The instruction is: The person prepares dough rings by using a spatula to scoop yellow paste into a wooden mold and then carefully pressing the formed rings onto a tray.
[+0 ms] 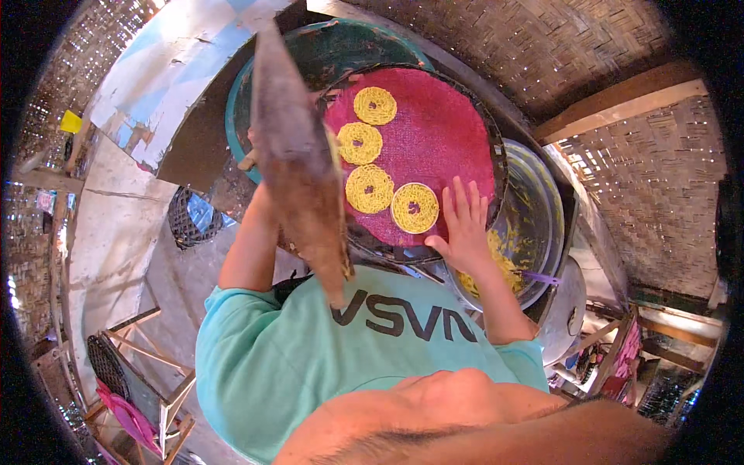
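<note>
My right hand [465, 224] lies with fingers spread on a round tray covered in pink mesh [442, 128]. Its thumb and index finger are beside a white ring mould [393, 218] around a flat disc of yellow strands [419, 224] with a small central hole. Similar yellow discs [369, 189] sit in a column on the mesh's left side. A long, blurred brown board-like thing [299, 151] close to the camera hides most of my left hand [249, 161]. Only a few fingertips show at the tray's left, so what it holds is hidden.
Behind the tray stands a large green basin [349, 29]. At the right, a basin [546, 232] holds loose yellow strands [494, 273] and a purple-handled utensil [540, 278]. A rounded metal pot [567, 314] is near my right elbow. Woven walls [668, 215] surround the space.
</note>
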The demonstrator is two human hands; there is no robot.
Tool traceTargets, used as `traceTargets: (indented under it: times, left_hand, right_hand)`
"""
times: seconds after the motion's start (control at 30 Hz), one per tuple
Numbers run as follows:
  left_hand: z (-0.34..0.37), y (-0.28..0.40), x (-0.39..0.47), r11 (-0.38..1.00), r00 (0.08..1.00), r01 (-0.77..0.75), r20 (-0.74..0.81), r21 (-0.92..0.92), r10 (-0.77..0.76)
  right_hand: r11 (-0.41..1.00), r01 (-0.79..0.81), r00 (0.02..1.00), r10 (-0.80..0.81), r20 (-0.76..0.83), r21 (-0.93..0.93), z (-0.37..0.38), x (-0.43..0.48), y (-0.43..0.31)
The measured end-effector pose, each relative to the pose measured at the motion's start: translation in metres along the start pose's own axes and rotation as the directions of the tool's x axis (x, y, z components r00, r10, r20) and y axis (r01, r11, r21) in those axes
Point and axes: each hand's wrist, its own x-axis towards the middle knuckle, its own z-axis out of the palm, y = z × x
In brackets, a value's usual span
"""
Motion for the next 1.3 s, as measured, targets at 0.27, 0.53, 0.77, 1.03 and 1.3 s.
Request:
traceTargets:
  times: [0.27,0.53,0.77,1.03,1.3]
  left_hand:
    - [-0.022,0.015,-0.013,0.996,0.996,0.062,-0.06,-0.062,-0.066]
    - [-0.019,0.016,-0.008,0.996,0.996,0.056,-0.064,-0.074,-0.061]
    - [-0.021,0.019,-0.003,0.996,0.997,0.045,-0.064,-0.082,-0.05]
    - [-0.022,0.022,-0.007,0.996,0.995,0.048,-0.079,-0.075,-0.054]
    - [-0.021,0.023,-0.002,0.996,0.995,0.032,-0.09,-0.079,-0.039]
  right_hand:
    - [0.998,-0.006,1.0,0.005,0.023,0.068,0.001,0.003,-0.009]
    - [0.951,-0.092,0.949,0.174,-0.262,0.296,0.01,0.028,0.021]
    - [0.973,-0.076,0.974,0.119,-0.191,0.219,0.019,0.04,0.02]
    - [0.99,-0.009,0.973,0.041,-0.228,0.141,-0.016,0.05,0.009]
    - [0.993,-0.052,0.947,0.083,-0.31,0.107,-0.006,0.103,0.026]
